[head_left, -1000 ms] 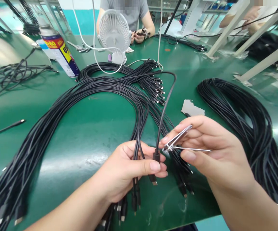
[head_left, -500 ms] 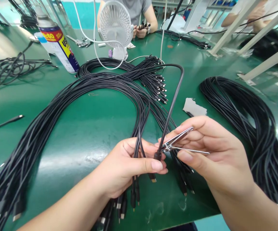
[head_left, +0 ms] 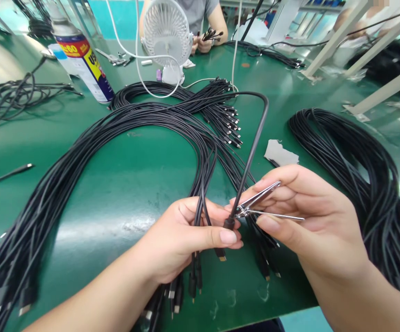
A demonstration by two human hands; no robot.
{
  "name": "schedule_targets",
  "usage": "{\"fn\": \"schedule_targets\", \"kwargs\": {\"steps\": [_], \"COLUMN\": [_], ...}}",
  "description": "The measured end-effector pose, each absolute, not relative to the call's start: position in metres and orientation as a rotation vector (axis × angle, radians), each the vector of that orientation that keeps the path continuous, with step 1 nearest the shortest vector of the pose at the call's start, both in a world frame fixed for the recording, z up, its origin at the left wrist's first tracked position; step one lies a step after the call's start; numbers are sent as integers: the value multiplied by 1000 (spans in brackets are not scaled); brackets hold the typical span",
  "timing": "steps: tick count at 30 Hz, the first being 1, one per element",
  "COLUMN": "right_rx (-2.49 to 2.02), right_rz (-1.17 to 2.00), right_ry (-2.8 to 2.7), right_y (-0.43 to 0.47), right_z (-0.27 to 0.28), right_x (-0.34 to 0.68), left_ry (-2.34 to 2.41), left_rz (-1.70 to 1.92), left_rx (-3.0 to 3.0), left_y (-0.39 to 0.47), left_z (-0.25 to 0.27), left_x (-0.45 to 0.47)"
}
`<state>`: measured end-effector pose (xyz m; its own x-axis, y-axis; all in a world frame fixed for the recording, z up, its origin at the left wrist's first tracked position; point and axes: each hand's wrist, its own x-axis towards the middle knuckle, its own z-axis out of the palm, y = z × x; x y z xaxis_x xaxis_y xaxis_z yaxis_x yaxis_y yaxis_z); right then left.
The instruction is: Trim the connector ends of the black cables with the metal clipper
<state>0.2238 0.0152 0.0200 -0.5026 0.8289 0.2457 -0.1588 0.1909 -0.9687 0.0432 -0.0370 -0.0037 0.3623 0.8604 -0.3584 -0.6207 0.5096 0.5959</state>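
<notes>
My left hand is closed on a black USB cable, pinching it close to its connector end between thumb and fingers. Several more cables pass through the same hand, their plugs hanging below it. In my right hand is a silver nail clipper, held between thumb and fingers with its lever raised. Its jaws are at the pinched cable, just above the thick black connector sleeve. Whether the jaws bite into anything is too small to tell.
A long bundle of black cables curves across the green table; another bundle lies at the right. Behind stand a white fan and a spray can. A scrap of paper lies near my right hand. Across the table a person holds short dark pieces.
Both my hands, with the cable and clipper, appear very slightly farther right. My grips look the same. The person opposite has shifted the pieces they hold a little.
</notes>
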Motion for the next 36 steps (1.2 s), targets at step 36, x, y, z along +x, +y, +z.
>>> {"fn": "schedule_targets", "kwargs": {"steps": [36], "right_rx": [-734], "right_rz": [1310], "right_ry": [-1671], "right_y": [13], "right_z": [22], "right_x": [226], "left_ry": [937], "left_rz": [973], "left_rx": [362], "left_y": [-37], "left_z": [0], "left_x": [46]}}
